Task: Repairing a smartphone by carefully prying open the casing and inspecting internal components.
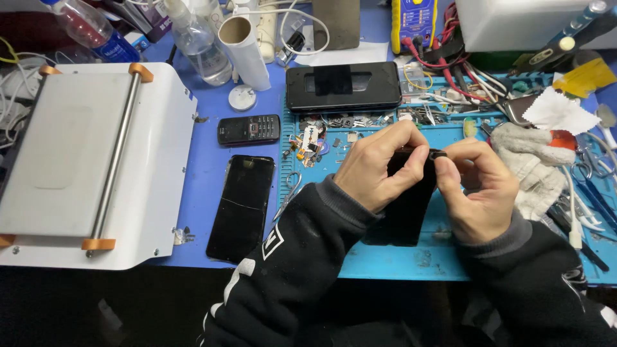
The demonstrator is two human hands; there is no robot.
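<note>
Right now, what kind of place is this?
Probably a phone repair bench. Both hands, left hand and right hand, hold a black phone over a blue repair mat; a cracked phone, white screen-separator machine and yellow multimeter lie around.

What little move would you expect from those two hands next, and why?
Probably a gentle pull with the right hand, peeling the small dark piece away. Both hands meet at the top edge of the black phone, held tilted above the blue mat; the left hand steadies it while the right fingertips pinch there.
</note>
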